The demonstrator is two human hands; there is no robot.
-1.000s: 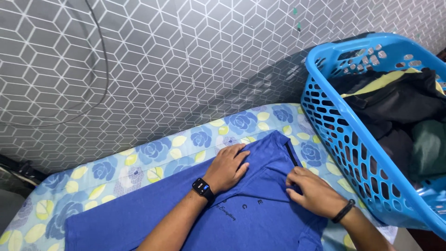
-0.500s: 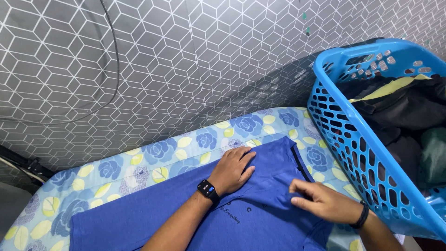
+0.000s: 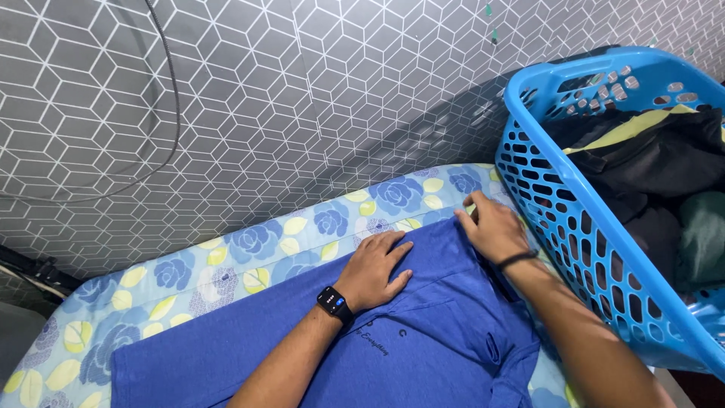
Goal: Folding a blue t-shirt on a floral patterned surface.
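We press our left hand (image 3: 375,270) flat, fingers spread, on a soft, light blue shirt (image 3: 423,340) lying beside the blue laundry basket (image 3: 596,249), while our right hand (image 3: 491,227) pinches its collar edge nearest the basket.

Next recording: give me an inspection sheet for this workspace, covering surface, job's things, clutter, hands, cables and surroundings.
Surface: floral sheet, blue flowers and yellow leaves, over a padded top.
Job's things: blue shirt spread flat on the sheet, small print near the left wrist.
Clutter: blue laundry basket at the right, holding dark clothes.
Hands: left hand flat on the shirt, smartwatch on the wrist; right hand at the shirt's far edge, dark wristband.
Cables: one thin cable hanging on the wall.
Surroundings: grey wall with cube pattern.
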